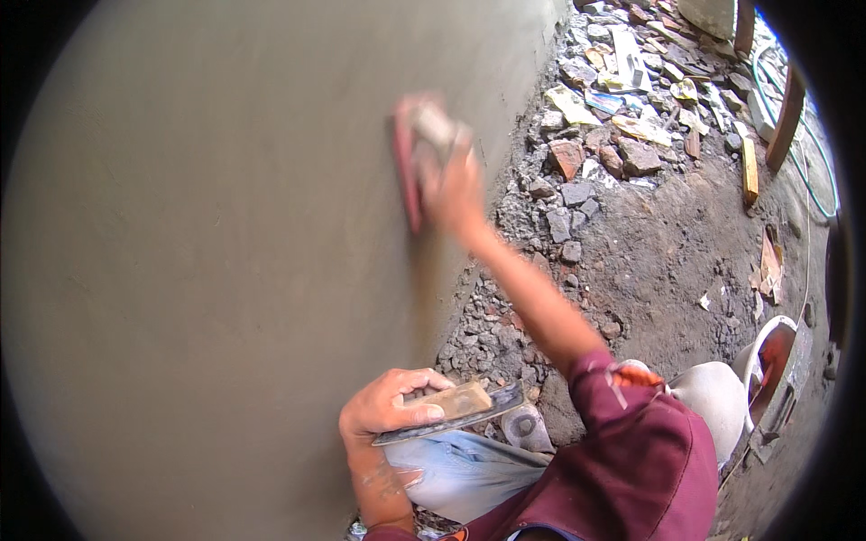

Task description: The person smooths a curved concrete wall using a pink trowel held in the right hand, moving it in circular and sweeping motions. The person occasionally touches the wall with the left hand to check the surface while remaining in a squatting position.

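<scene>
My right arm is stretched out along a smooth grey plastered wall [207,270]. At its end my right hand [456,185], blurred by motion, grips the pale handle of a red plastering float [406,167], whose face lies against the wall. Close to my body, my left hand [392,401] is closed around the wooden handle of a steel trowel [442,422]. The dark, flat blade of this trowel sits just above my knee in faded blue jeans [469,469]. A blurred streak of shadow shows on the wall below the float.
Broken bricks and stones [600,158] line the foot of the wall, mixed with paper scraps. Farther right are a short yellowish wood piece [750,171], a brown post [787,117] and a pale green hose [816,185]. A white bucket [783,322] stands at the lower right.
</scene>
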Action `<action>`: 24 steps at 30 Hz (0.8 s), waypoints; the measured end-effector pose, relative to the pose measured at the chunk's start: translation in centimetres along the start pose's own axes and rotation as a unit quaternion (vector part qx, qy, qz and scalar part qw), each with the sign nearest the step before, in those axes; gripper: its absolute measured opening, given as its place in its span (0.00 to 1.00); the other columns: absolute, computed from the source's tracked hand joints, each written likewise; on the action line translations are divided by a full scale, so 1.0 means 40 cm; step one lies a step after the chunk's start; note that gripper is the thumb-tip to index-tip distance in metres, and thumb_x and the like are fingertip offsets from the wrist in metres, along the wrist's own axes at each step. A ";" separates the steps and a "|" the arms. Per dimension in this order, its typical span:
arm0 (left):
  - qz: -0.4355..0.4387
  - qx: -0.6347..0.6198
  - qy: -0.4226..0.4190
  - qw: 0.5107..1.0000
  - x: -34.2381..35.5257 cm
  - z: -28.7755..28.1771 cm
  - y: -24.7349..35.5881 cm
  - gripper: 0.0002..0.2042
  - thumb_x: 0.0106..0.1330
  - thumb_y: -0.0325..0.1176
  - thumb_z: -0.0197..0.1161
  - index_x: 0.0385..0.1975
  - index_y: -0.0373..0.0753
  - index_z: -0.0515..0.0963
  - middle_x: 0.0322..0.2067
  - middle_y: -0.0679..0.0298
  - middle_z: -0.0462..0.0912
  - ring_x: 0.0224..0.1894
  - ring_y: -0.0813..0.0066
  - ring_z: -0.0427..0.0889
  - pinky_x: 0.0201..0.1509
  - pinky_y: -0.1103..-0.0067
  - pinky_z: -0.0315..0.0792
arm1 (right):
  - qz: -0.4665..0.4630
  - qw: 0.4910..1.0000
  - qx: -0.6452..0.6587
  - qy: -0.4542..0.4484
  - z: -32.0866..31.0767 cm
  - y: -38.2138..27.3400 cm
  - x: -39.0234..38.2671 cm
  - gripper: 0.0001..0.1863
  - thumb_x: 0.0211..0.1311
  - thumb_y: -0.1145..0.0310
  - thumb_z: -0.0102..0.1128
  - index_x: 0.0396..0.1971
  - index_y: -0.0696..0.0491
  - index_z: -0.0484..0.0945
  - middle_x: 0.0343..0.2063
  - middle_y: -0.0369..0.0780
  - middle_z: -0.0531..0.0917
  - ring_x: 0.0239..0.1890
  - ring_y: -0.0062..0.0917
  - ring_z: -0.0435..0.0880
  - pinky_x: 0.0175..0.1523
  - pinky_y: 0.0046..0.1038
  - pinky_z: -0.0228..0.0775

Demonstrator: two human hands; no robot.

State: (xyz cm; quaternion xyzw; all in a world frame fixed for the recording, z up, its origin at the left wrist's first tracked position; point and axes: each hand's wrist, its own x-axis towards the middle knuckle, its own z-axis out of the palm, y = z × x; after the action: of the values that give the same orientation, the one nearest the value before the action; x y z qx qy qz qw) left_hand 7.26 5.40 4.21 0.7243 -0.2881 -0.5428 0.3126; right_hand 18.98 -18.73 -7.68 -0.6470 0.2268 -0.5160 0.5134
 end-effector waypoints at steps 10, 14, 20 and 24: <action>0.059 0.009 0.026 0.998 -0.078 -0.016 -0.026 0.24 0.62 0.39 0.70 0.52 0.27 0.79 0.47 0.52 0.85 0.50 0.66 0.83 0.57 0.72 0.74 | 0.003 0.996 0.079 -0.031 0.006 -0.082 -0.245 0.36 0.65 0.59 0.66 0.64 0.63 0.60 0.49 0.63 0.78 0.46 0.60 0.82 0.50 0.50 0.76; 0.085 0.019 -0.017 0.996 -0.032 -0.021 -0.008 0.25 0.60 0.40 0.71 0.52 0.27 0.79 0.47 0.52 0.85 0.47 0.66 0.83 0.56 0.72 0.74 | -0.096 0.987 0.059 -0.117 0.003 -0.142 -0.455 0.36 0.60 0.62 0.71 0.62 0.61 0.62 0.48 0.57 0.79 0.43 0.56 0.83 0.45 0.48 0.78; 0.051 0.001 0.004 0.999 -0.077 -0.018 -0.026 0.25 0.61 0.42 0.70 0.52 0.28 0.80 0.46 0.53 0.85 0.47 0.64 0.83 0.54 0.72 0.74 | -0.025 1.000 0.015 0.010 0.000 -0.092 0.117 0.36 0.67 0.57 0.62 0.65 0.64 0.60 0.45 0.61 0.79 0.40 0.61 0.82 0.43 0.53 0.76; 0.082 -0.003 0.032 0.996 -0.145 -0.016 -0.056 0.25 0.60 0.43 0.70 0.51 0.28 0.80 0.46 0.51 0.85 0.48 0.61 0.84 0.54 0.71 0.74 | 0.035 0.998 0.041 0.014 -0.006 -0.126 0.106 0.36 0.68 0.57 0.62 0.63 0.65 0.60 0.45 0.61 0.80 0.43 0.61 0.82 0.46 0.52 0.76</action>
State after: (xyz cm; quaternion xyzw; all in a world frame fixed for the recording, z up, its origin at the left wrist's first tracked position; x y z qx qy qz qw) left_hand 6.65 11.31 6.16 0.7141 -0.3350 -0.4929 0.3673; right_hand 19.12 -20.45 -1.31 -0.6096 0.2352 -0.5156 0.5543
